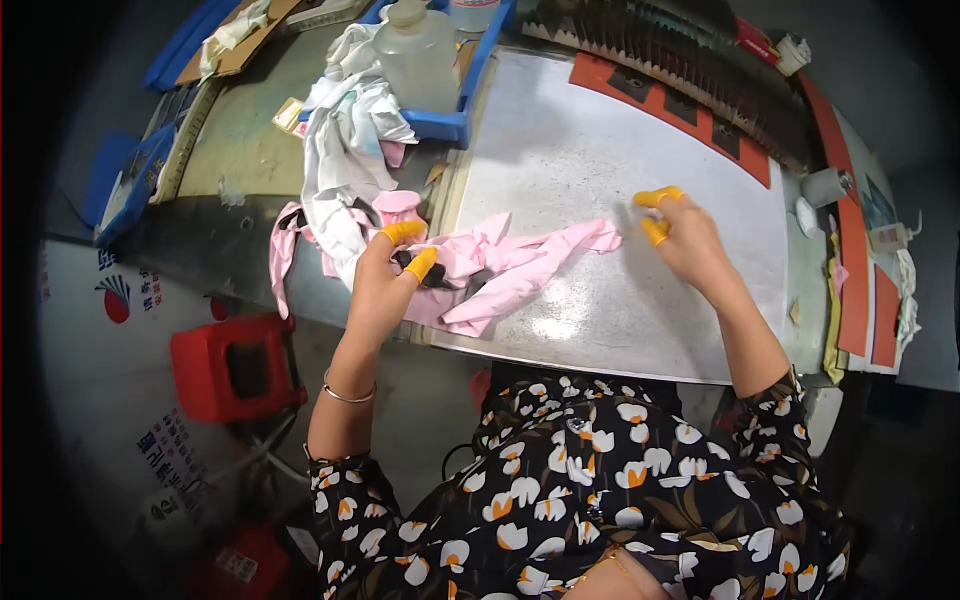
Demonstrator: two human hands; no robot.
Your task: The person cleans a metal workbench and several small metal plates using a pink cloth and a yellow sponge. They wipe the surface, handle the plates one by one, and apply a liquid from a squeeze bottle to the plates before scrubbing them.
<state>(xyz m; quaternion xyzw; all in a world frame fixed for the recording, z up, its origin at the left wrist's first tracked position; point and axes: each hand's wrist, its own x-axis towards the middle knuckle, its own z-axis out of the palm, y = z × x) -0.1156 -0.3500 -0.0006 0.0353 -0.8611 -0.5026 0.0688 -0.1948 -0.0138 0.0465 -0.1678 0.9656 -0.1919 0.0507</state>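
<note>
My left hand (pixel 382 280) is over a crumpled pink cloth (pixel 525 265) at the table's front edge. Yellow finger cots cover its thumb and forefinger, which are spread apart with a black patch of material (pixel 432 268) showing between them. Whether these fingers touch the cloth is hard to make out. My right hand (pixel 690 245) hovers beyond the cloth's right end, slightly blurred. Its thumb and fingers, also in yellow cots, stand apart with nothing between them. A white rag (pixel 335 190) trails down from a blue tray and lies against the pink cloth.
The blue tray (pixel 440 125) holds a translucent bottle (pixel 415 55) at the back. A pale board (pixel 640 310) covers the tabletop's right part, bordered by orange-red strips (pixel 670 110) and a row of dark upright pieces (pixel 660 55). A red stool (pixel 235 370) stands at lower left.
</note>
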